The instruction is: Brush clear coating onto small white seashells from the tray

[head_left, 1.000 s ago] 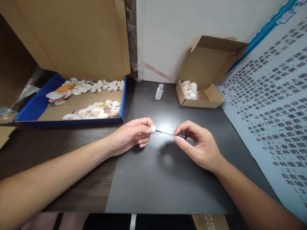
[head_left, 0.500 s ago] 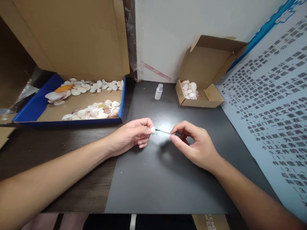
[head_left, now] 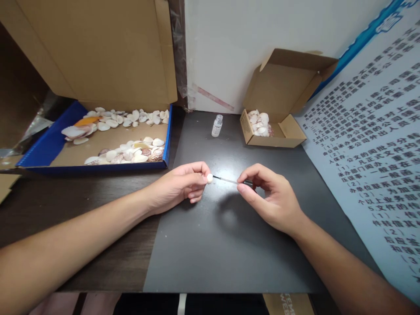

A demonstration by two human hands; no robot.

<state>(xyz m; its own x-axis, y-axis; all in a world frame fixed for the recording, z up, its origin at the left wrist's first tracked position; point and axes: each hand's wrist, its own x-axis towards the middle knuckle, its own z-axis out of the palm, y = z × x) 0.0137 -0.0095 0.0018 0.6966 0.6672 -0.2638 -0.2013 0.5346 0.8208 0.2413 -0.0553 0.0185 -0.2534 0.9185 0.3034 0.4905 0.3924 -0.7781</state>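
Between the thumb and fingertips of my left hand [head_left: 188, 181] is a small white shell [head_left: 210, 178]. My right hand [head_left: 271, 194] pinches the black cap of a thin applicator brush [head_left: 229, 180]. The brush's dark tip points left and lies at the shell's edge; whether it touches cannot be made out. Behind both hands, a small clear glass bottle [head_left: 217, 126] with a pale label stands upright on the dark grey mat [head_left: 197, 245], its neck uncapped.
At the left sits an open blue-edged cardboard box [head_left: 74, 153] with rows of shells. A smaller open cardboard box [head_left: 278, 141] at the back right holds white shells. A white wall [head_left: 229, 52] rises behind, and a printed sheet [head_left: 370, 166] borders the right side.
My right hand has shifted slightly right with the brush, showing more of its black cap. The left hand and shell stay almost in place.
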